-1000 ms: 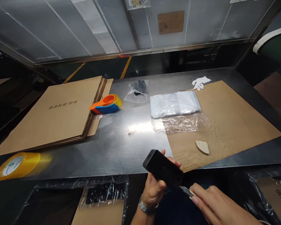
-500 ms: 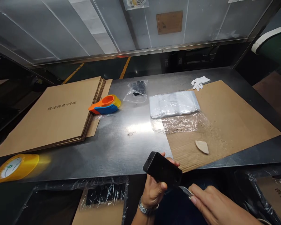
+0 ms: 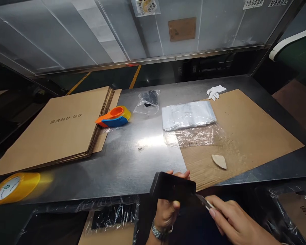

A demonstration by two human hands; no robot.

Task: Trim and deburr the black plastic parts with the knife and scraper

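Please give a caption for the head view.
Left hand holding a black device, right hand a thin blade at its corner.

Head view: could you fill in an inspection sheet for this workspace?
Surface: metal table with a dark smudge; cardboard sheet on its right.
Job's things: black device; slim tool, its tip at the device's corner, contact unclear.
Clutter: cardboard stack, tape dispenser, tape roll, bagged dark item, plastic packet, white glove, pale wedge.
Left grip: holding the black device.
Right grip: holding the slim tool.
Cables: nothing seen.
Surroundings: grey panel and yellow floor lines behind; plastic film below.
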